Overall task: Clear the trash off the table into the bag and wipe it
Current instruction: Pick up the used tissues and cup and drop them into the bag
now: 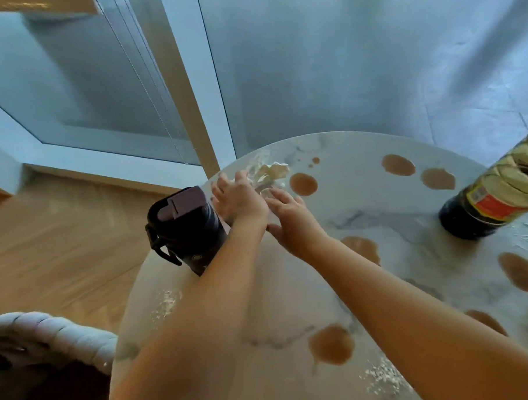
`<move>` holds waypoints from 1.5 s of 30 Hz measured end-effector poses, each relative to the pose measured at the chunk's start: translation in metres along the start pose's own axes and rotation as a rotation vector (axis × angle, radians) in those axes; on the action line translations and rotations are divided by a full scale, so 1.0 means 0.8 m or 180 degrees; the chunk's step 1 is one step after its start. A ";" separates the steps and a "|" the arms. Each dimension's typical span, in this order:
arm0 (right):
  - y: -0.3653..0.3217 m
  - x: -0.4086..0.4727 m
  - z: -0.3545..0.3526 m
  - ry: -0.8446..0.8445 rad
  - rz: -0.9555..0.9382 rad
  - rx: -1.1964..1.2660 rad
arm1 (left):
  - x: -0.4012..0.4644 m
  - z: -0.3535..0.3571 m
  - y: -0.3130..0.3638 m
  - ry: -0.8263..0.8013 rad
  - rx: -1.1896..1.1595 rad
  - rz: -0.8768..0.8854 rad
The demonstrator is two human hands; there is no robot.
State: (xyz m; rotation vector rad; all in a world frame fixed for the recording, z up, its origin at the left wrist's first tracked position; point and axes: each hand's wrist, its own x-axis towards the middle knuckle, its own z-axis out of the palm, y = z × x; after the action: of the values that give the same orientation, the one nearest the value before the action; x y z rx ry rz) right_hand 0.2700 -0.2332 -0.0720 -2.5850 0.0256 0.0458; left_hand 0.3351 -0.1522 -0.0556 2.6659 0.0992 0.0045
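Both grips spread — left hand (240, 201), right hand (291, 219) — reaching at crumpled tissue (270, 173) on stained desk (377, 201).

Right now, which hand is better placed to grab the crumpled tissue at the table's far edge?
Left. The left hand already has its fingertips at the crumpled tissue; the right hand sits nearer, short of it. Both hands are open and empty.
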 end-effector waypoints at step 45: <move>0.078 -0.800 -0.010 0.2499 0.1414 0.0639 | -0.720 -0.071 -0.024 -0.2514 -0.2323 0.0569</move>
State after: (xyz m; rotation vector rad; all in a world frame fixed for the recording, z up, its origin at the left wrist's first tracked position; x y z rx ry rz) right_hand -0.3712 -0.2847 -0.0737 -2.1912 0.8368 -0.7604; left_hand -0.2415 -0.1503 -0.0061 1.7811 -0.3323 -0.7828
